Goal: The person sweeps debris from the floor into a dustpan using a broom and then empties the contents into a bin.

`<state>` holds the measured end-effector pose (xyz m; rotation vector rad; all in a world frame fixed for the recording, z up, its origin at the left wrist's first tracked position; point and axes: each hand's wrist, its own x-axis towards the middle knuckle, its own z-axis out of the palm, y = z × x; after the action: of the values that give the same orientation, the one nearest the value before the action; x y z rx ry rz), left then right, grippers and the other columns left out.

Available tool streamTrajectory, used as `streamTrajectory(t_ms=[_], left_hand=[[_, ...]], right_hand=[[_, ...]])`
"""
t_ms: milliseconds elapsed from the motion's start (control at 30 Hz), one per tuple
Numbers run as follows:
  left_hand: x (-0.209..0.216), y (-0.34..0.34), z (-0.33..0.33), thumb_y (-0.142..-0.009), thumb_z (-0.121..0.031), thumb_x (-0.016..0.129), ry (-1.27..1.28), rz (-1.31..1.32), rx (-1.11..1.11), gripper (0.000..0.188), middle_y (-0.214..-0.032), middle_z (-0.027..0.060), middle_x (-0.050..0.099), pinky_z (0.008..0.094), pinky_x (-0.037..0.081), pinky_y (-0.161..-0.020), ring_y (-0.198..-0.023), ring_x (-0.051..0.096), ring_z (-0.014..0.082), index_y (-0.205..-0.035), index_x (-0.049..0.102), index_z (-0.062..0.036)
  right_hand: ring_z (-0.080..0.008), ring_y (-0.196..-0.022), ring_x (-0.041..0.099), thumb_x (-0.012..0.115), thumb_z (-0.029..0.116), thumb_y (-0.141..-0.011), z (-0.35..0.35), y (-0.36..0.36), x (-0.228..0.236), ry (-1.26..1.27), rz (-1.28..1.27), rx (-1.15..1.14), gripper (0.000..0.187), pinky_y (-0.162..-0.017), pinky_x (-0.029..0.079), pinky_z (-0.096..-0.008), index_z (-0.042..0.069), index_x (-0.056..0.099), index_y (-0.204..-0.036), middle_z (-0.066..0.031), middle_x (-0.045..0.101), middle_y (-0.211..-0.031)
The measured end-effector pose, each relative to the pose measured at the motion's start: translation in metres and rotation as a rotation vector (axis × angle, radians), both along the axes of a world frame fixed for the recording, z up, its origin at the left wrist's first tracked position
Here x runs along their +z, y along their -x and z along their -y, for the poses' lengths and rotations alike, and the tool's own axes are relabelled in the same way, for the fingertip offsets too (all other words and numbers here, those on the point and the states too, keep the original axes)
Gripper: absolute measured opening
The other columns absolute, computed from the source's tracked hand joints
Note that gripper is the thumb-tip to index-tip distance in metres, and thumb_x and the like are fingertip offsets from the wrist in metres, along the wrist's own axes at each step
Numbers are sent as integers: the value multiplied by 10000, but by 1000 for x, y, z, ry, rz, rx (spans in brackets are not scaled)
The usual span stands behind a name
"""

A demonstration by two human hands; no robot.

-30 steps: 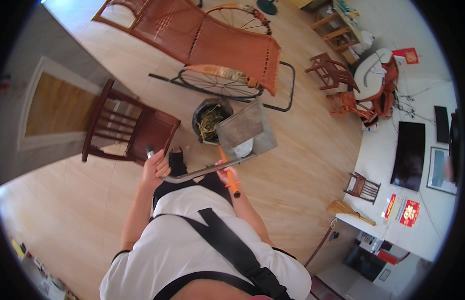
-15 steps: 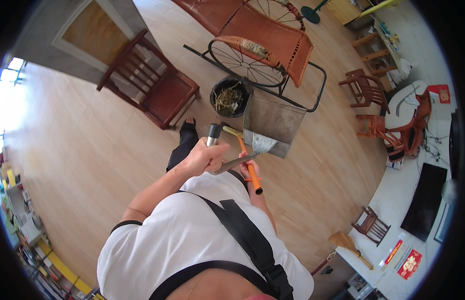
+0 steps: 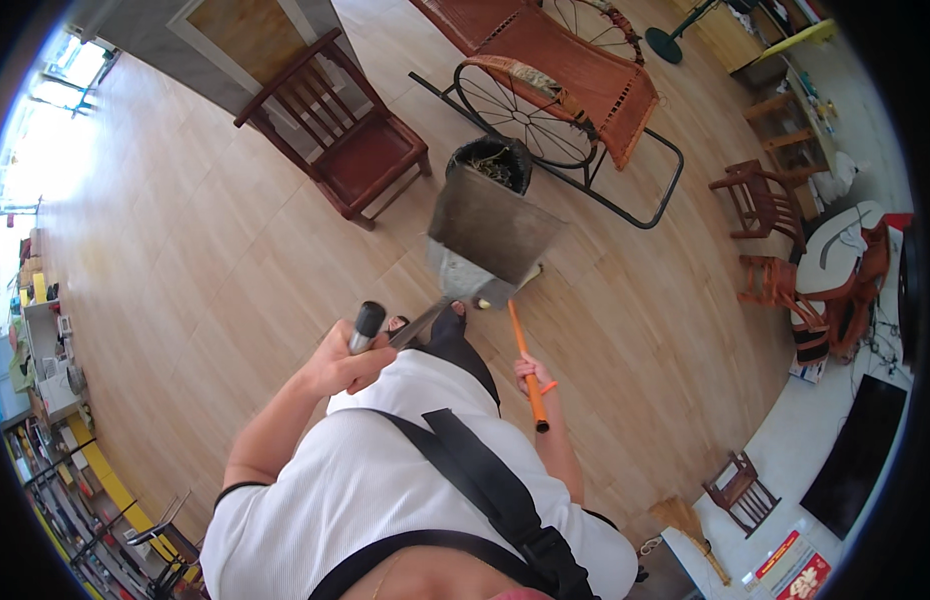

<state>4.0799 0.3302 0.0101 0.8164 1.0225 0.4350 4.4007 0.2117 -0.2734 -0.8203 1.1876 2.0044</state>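
My left hand (image 3: 345,364) is closed round the black-capped metal handle of a grey metal dustpan (image 3: 493,226). The pan is tilted, its wide edge overlapping the near side of a black-lined waste bin (image 3: 523,172); I cannot tell whether they touch. Dry stalks or plant scraps (image 3: 493,160) lie in the bin. My right hand (image 3: 530,373), with an orange band at its wrist, grips an orange stick (image 3: 518,330), which looks like a broom handle. Its lower end is mostly hidden behind the dustpan, with a yellowish piece showing beside the pan.
A dark red wooden chair (image 3: 370,155) stands left of the bin. Beyond the bin is a reddish-brown woven recliner (image 3: 555,65) with wheels and a black frame. Small wooden chairs (image 3: 760,205) are at the right, and a straw brush (image 3: 685,520) lies at lower right.
The dustpan has swung left from beside the bin to its near side and tilted. My left hand has moved left, my right hand slightly right and nearer, so the two are farther apart.
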Motion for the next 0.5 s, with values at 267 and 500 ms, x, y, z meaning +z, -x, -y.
streamTrajectory(t_ms=[267, 500], left_hand=[[-43, 39, 35, -674, -110, 510, 52, -321, 14, 210, -373, -6, 383, 195, 253, -306, -320, 361, 51, -499, 426, -31], [-118, 112, 44, -663, -200, 534, 77, -825, -17, 322, -381, 32, 399, 230, 296, -318, -325, 392, 79, -436, 395, -18]], right_hand=[[-71, -338, 358, 392, 126, -725, -47, -71, -36, -262, 767, 712, 142, -309, 301, -191, 76, 323, -612, 8, 354, -441], [-124, -365, 401, 335, 67, -703, -97, -42, -125, -76, 1177, 1177, 206, -348, 351, -235, -33, 312, -882, -55, 409, -486]])
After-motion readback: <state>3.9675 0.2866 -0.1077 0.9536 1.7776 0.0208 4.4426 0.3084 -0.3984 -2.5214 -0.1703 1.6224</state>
